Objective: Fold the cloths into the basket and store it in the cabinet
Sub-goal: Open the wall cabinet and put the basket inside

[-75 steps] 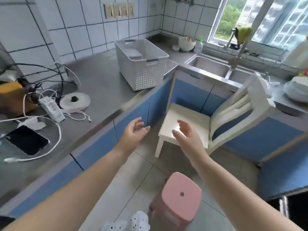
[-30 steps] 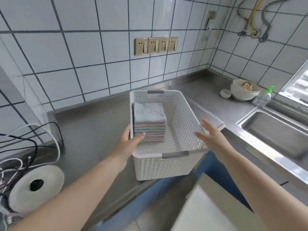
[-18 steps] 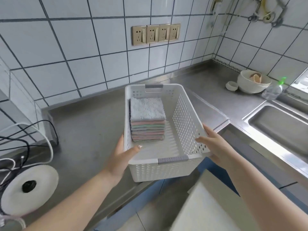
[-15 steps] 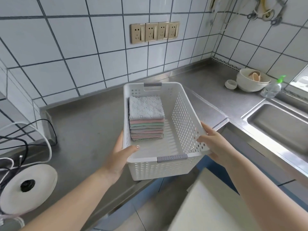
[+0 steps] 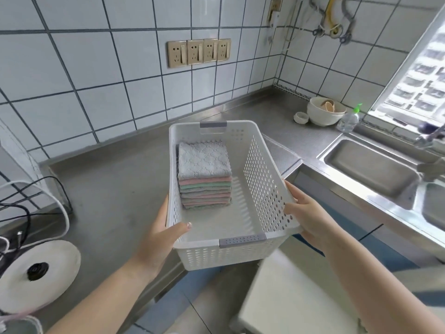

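Both hands grasp the white basket: left hand [image 5: 157, 239] with thumb hooked over the near-left rim, right hand [image 5: 307, 214] against the right wall. Basket [image 5: 240, 255] overhangs the worktop [image 5: 115, 194] edge. Folded cloths [image 5: 204, 177] stacked inside at far left: folding looks done, cabinet storage remains. A white chair [image 5: 296, 297] crowds the near side; sink [image 5: 370, 172] lies right.

A home kitchen, probably: tiled walls [image 5: 96, 92], steel counter [image 5: 115, 189], sink [image 5: 370, 174].
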A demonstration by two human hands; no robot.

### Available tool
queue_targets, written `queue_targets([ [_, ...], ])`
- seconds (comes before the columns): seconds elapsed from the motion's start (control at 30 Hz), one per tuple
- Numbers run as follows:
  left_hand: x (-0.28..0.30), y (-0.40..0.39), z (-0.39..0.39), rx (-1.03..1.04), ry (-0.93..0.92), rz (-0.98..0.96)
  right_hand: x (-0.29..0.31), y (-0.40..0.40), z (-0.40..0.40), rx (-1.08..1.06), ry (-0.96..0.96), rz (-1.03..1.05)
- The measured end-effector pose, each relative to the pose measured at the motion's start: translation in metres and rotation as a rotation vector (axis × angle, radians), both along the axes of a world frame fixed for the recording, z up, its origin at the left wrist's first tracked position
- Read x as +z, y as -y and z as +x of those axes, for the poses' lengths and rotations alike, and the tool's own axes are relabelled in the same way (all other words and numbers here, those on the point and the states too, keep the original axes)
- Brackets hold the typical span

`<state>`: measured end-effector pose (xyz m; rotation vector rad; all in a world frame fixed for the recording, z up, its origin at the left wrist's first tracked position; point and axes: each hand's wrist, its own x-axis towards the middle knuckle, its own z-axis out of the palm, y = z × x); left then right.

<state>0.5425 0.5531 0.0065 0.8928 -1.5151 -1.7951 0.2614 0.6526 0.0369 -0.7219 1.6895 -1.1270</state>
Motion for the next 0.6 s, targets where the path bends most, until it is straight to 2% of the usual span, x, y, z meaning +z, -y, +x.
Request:
queue_targets([
  [0.27, 0.009, -0.053, 0.059, -0.183, -0.024, -0.072, 0.012, -0.103, 0.080, -0.124, -0.056, -0.020],
  [0.4, 0.001, -0.075, 0.095, -0.271, 0.031, -0.064, 0.013, -0.169, 0.136, -0.207, -0.003, -0.078],
  [0.6, 0.004, -0.129, 0.136, -0.566, -0.012, -0.066, 0.018, -0.285, 0.234, -0.415, 0.068, -0.139],
])
